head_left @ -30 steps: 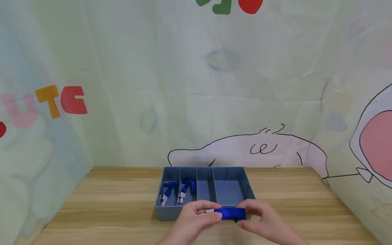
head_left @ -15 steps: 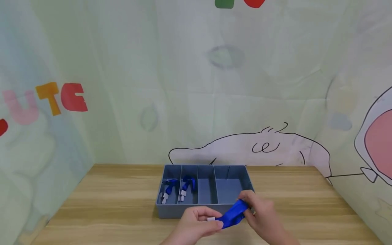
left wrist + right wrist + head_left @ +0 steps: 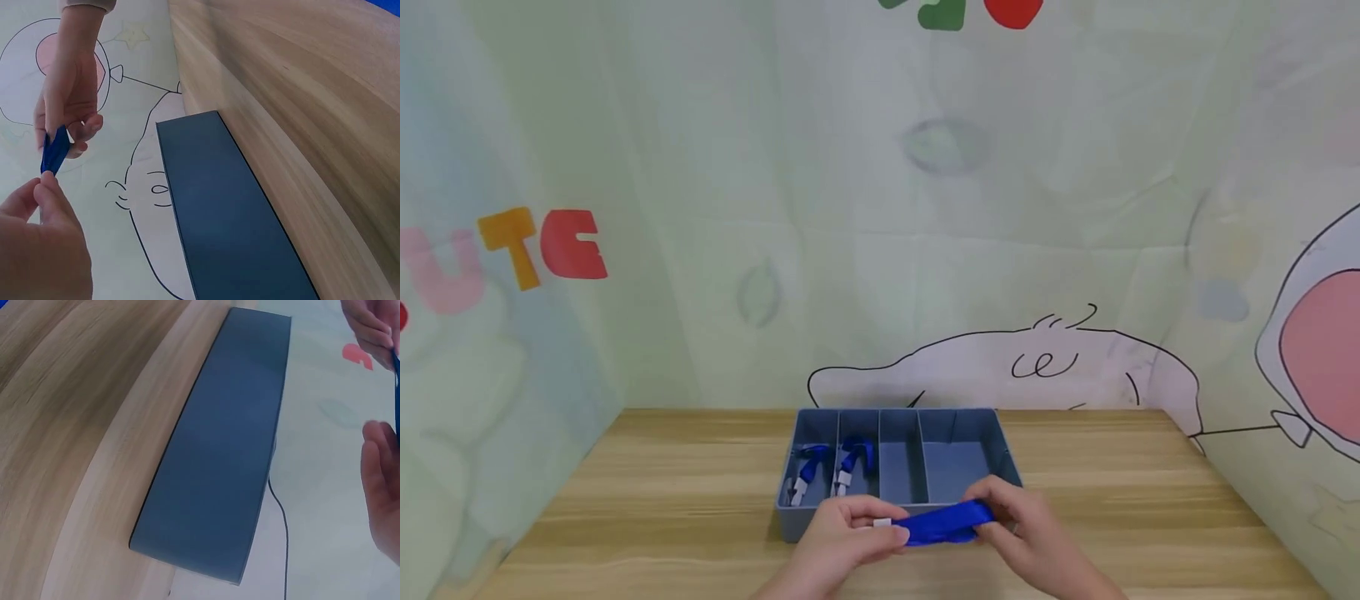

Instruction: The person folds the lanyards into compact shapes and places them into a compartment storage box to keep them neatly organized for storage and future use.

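Observation:
A folded blue lanyard (image 3: 942, 525) with a white fitting at its left end is stretched between both hands, over the near wall of the grey-blue box. My left hand (image 3: 842, 533) pinches its left end between thumb and fingers, close to the white fitting. At the other end, my right hand (image 3: 1033, 533) grips the blue band, which slopes slightly up to the right. In the left wrist view the lanyard (image 3: 56, 150) runs from the left fingertips to the right hand above. Only a thin blue edge of the lanyard (image 3: 397, 406) shows in the right wrist view.
The divided box (image 3: 827, 523) stands on the wooden table (image 3: 685, 492) just beyond the hands. One blue lanyard (image 3: 808, 471) lies in its far-left compartment, another lanyard (image 3: 852, 462) in the compartment beside it. A printed cloth backdrop (image 3: 850, 208) rises behind and at both sides.
The lanyard was level, then swung up steeply at its right end, and now lies nearly level again. Both hands have shifted a little left, keeping hold of it.

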Motion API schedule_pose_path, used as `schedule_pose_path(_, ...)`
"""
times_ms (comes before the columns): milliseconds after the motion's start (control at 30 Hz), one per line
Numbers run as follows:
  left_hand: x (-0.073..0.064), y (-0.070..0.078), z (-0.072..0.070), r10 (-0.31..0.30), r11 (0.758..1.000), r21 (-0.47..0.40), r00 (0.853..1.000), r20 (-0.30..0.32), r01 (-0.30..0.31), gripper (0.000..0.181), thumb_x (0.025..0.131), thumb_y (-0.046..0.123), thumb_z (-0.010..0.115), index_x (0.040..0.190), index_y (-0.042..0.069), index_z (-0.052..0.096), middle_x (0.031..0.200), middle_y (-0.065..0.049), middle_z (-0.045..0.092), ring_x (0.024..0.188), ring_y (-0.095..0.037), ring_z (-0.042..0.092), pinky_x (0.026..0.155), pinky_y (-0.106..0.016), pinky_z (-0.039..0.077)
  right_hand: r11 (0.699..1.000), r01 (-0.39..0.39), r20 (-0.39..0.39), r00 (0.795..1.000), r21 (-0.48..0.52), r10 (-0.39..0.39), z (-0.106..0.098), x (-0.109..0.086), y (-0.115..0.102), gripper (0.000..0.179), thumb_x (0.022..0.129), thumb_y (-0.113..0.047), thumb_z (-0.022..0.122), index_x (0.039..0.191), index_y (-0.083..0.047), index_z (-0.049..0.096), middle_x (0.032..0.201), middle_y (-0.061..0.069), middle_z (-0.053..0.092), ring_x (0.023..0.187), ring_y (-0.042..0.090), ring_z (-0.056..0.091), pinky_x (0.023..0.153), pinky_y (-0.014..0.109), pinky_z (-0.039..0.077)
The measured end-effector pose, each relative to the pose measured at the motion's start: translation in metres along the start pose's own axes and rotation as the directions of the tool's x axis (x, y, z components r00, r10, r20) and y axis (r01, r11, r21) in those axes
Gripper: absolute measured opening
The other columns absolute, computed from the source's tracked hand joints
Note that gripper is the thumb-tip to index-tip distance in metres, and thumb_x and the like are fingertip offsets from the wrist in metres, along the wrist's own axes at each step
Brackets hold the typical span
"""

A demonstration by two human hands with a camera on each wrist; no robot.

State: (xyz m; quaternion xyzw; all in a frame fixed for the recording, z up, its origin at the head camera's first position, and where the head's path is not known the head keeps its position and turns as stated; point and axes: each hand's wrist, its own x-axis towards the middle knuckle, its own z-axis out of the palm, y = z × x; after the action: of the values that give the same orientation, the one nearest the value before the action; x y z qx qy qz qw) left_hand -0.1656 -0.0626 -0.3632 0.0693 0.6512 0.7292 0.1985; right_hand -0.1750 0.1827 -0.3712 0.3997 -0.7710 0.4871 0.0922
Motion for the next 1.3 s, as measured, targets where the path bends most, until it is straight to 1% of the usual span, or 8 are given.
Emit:
schedule_pose_path(100,-0.001,0.001,-0.005,0.014,0.999,0.037,1.0,-0.001,-0.014,0.024,0.082,0.009,0.069,0.102,-0.006,0.067,0.08,-0.007,0.069,0.074,-0.016,0.066,0.077,-0.031,0.054,0.981,-0.128,0.092,0.989,0.146,0.116,-0.004,-0.001,-0.001,0.014,0.091,0.006,0.051,0.1,-0.004,0.055,0.084,0.01,0.062,0.068,0.015,0.062,0.06,0.029,0.055)
schedule_pose_path(200,-0.002,0.001,-0.009,0.045,0.997,0.069,0.999,0.006,-0.045,0.026,0.082,0.009,0.07,0.102,-0.007,0.066,0.074,-0.001,0.066,0.071,-0.011,0.062,0.074,-0.027,0.053,0.934,-0.249,0.192,0.96,0.257,0.203,-0.008,-0.001,-0.002,0.008,0.094,0.0,0.05,0.1,-0.001,0.055,0.085,0.012,0.062,0.073,0.018,0.063,0.068,0.03,0.055)
schedule_pose_path(367,-0.001,0.001,-0.014,0.076,0.994,0.075,0.997,0.014,-0.077,0.027,0.081,0.008,0.069,0.103,-0.008,0.065,0.071,0.002,0.065,0.07,-0.01,0.061,0.074,-0.029,0.053,0.849,-0.351,0.274,0.927,0.395,0.256,-0.011,-0.004,-0.002,0.012,0.096,-0.005,0.049,0.103,0.004,0.053,0.088,0.007,0.062,0.078,0.019,0.062,0.075,0.03,0.054)
schedule_pose_path(600,0.0,0.003,-0.015,0.063,0.996,0.056,0.998,0.009,-0.064,0.027,0.081,0.009,0.07,0.104,-0.006,0.066,0.077,0.0,0.068,0.075,-0.012,0.063,0.077,-0.03,0.053,0.832,-0.279,0.199,0.958,0.48,0.206,-0.009,-0.007,0.0,0.011,0.096,0.0,0.046,0.103,0.005,0.052,0.089,-0.001,0.065,0.075,0.013,0.064,0.071,0.034,0.055)
schedule_pose_path(733,0.0,0.002,-0.014,0.081,0.995,0.06,0.997,0.015,-0.082,0.028,0.081,0.008,0.07,0.104,-0.009,0.065,0.073,0.001,0.066,0.071,-0.01,0.061,0.072,-0.026,0.053,0.819,-0.276,0.164,0.961,0.503,0.222,-0.007,-0.007,0.0,0.016,0.099,-0.003,0.041,0.101,0.008,0.052,0.088,0.0,0.068,0.073,0.013,0.066,0.069,0.033,0.055)
schedule_pose_path(967,0.0,0.0,-0.013,0.095,0.994,0.052,0.995,0.021,-0.096,0.03,0.081,0.008,0.07,0.104,-0.01,0.064,0.072,0.002,0.065,0.069,-0.009,0.061,0.069,-0.024,0.052,0.771,-0.371,0.146,0.926,0.518,0.348,-0.004,-0.005,-0.001,0.023,0.097,-0.006,0.048,0.101,0.017,0.051,0.087,0.002,0.069,0.077,0.01,0.066,0.071,0.029,0.055)
schedule_pose_path(1167,0.0,-0.001,-0.013,0.079,0.996,0.044,0.997,0.0,-0.079,0.029,0.081,0.008,0.071,0.104,-0.009,0.065,0.076,-0.001,0.067,0.071,-0.01,0.062,0.072,-0.026,0.053,0.746,-0.396,0.119,0.91,0.536,0.397,-0.002,-0.003,0.003,0.016,0.095,-0.009,0.053,0.109,-0.004,0.059,0.085,0.0,0.07,0.077,0.009,0.066,0.074,0.028,0.055)
schedule_pose_path(1300,0.001,-0.005,-0.012,0.027,0.998,0.065,0.999,-0.019,-0.026,0.028,0.082,0.011,0.071,0.103,-0.006,0.066,0.079,-0.003,0.068,0.073,-0.011,0.063,0.075,-0.028,0.054,0.772,-0.44,0.08,0.886,0.46,0.457,0.001,-0.003,0.006,0.029,0.093,-0.009,0.056,0.116,0.008,0.054,0.085,0.006,0.071,0.075,0.011,0.066,0.072,0.029,0.055)
